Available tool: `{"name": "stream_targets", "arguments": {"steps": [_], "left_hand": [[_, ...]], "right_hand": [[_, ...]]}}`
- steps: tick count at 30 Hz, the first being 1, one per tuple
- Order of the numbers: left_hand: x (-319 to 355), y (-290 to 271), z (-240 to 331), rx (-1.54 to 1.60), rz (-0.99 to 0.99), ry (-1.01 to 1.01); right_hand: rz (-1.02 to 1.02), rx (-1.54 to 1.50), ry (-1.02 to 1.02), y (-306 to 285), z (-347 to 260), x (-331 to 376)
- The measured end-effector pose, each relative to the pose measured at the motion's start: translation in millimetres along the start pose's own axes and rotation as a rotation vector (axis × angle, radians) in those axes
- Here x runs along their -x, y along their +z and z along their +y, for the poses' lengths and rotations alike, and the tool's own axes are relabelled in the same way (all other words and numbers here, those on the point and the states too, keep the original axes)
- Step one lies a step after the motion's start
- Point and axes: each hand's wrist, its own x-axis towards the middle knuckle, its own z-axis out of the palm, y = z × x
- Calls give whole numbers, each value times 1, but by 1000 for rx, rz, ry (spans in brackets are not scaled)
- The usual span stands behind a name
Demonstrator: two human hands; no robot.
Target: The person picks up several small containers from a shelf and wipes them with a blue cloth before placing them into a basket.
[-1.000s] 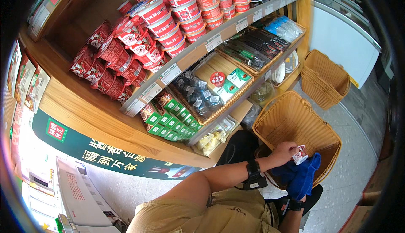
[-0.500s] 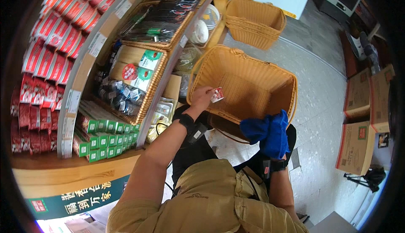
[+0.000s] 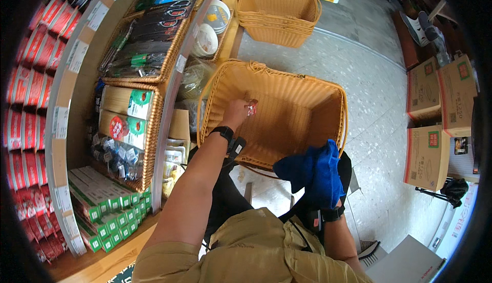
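Note:
In front of me stands a woven tan basket, its handle folded down along its rim. My left hand is inside it near the left wall, fingers pinched on a small red and white packet. A bunched blue cloth hangs over the near right corner of the rim and covers most of my right hand. The cloth appears gripped, though the fingers are hidden beneath it. Dark bands with small devices circle both wrists.
More tan baskets are nested at the far side. On the left, a shelf carries trays of scissors, bamboo skewers and green-ended boxes, with red cans or tubs beyond. Cardboard boxes are stacked on the right.
My left hand has gone farther into the basket with the packet. The whole view has shifted, so the basket and shelf sit farther left. My right hand stays with the blue cloth.

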Motion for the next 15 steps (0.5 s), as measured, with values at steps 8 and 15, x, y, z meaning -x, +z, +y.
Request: {"name": "stream_targets", "arguments": {"steps": [8,15], "left_hand": [[-47,35,-21,77,111,-91],[-69,60,-43,134,140,-255]], "right_hand": [[13,-612,348,1,-24,-20],[-52,-483,323,2,-20,-33]]}}
